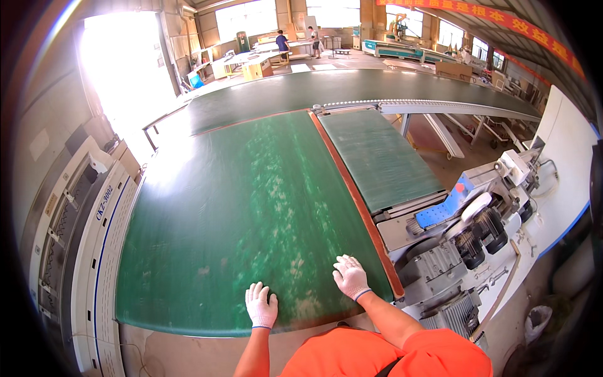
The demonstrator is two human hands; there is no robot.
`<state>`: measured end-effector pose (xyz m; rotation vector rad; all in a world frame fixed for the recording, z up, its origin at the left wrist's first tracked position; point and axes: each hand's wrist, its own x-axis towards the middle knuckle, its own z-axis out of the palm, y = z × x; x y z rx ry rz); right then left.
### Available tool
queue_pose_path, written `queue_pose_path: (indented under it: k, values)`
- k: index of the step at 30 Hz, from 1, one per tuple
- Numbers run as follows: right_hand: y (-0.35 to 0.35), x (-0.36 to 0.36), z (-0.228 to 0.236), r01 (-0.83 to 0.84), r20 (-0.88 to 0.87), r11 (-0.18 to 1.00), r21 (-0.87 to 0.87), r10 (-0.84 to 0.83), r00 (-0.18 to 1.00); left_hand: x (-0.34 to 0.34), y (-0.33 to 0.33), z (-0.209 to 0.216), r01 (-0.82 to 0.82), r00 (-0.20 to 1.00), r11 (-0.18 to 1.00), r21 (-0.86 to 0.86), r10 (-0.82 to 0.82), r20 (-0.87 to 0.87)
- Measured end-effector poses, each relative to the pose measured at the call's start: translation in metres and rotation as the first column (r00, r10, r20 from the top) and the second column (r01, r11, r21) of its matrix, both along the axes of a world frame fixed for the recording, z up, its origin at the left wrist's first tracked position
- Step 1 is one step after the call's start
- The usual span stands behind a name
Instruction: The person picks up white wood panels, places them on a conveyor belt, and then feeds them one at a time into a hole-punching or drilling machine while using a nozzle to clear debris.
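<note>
Left of a reddish-brown strip (377, 242), a scuffed green conveyor belt (195, 232) stretches beneath a white-gloved left hand (261, 306) and, nearer the strip, a matching right hand (351, 277), fingers of both loosely extended and unclenched, with electric motors (492, 230) to its right.

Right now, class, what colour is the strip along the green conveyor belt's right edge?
The strip is reddish-brown, seen best in the head view.
</note>
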<state>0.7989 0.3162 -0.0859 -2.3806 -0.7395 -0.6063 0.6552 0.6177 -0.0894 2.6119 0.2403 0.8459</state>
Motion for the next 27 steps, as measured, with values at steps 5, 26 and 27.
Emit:
queue_pose_path:
  k: [5,26,27]
  values:
    - [-0.0017,0.0043,-0.0015,0.013,0.008,1.000,-0.006,-0.013,1.000,-0.0006,-0.0051,0.0002,0.005,1.000,1.000,0.005,-0.005,0.000]
    - [-0.0011,0.0052,0.0006,0.026,-0.013,1.000,0.013,-0.026,1.000,-0.0017,-0.0084,0.0058,0.019,0.999,1.000,0.016,-0.019,0.027]
    - [-0.0013,0.0049,0.0002,0.028,-0.015,1.000,0.014,-0.028,0.999,-0.0016,-0.0081,0.0039,0.019,0.999,1.000,0.022,-0.020,0.030]
